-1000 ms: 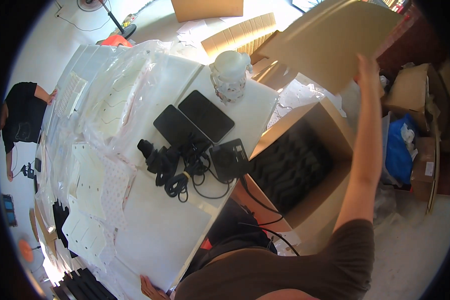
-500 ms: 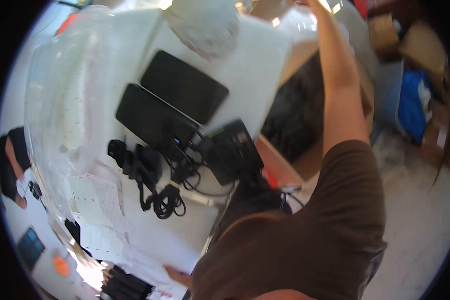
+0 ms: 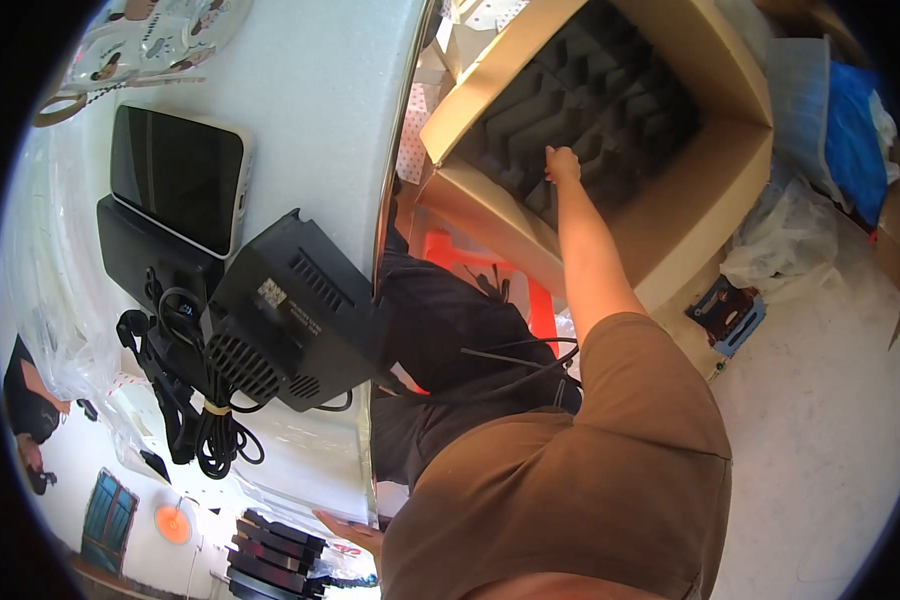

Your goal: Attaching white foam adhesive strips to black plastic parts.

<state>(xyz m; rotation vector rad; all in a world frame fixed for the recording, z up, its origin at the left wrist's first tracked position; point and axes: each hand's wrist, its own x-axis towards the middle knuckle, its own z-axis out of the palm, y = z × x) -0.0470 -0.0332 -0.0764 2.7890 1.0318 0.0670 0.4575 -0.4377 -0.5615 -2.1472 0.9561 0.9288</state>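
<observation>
My right arm reaches into an open cardboard box (image 3: pixel 705 190) lined with black ridged, wavy pieces (image 3: pixel 610 95). My right hand (image 3: pixel 562 164) is closed over those pieces, and whatever its fingers hold is hidden. At the table's near edge my left hand (image 3: pixel 348 530) rests with its fingers stretched out. On the white table (image 3: pixel 305 120) lies a black vented device (image 3: pixel 295 310), overhanging the edge toward my lap. A coiled black cable (image 3: pixel 220 440) lies beside it. Farther off, a smartphone (image 3: pixel 177 175) with a pale rim leans over a black flat object (image 3: pixel 140 245).
Clear plastic wrap (image 3: pixel 55 300) covers the table's left side. A blue item (image 3: pixel 858 140), crumpled plastic (image 3: pixel 790 240) and a small printed box (image 3: pixel 727 315) lie right of the carton. A red stool (image 3: pixel 540 300) shows beneath. Another person's hand (image 3: pixel 32 455) is far left.
My view has swung right, bringing the carton's inside into sight. My right hand has come from the top edge down to the black pieces. The left hand stays near the table edge.
</observation>
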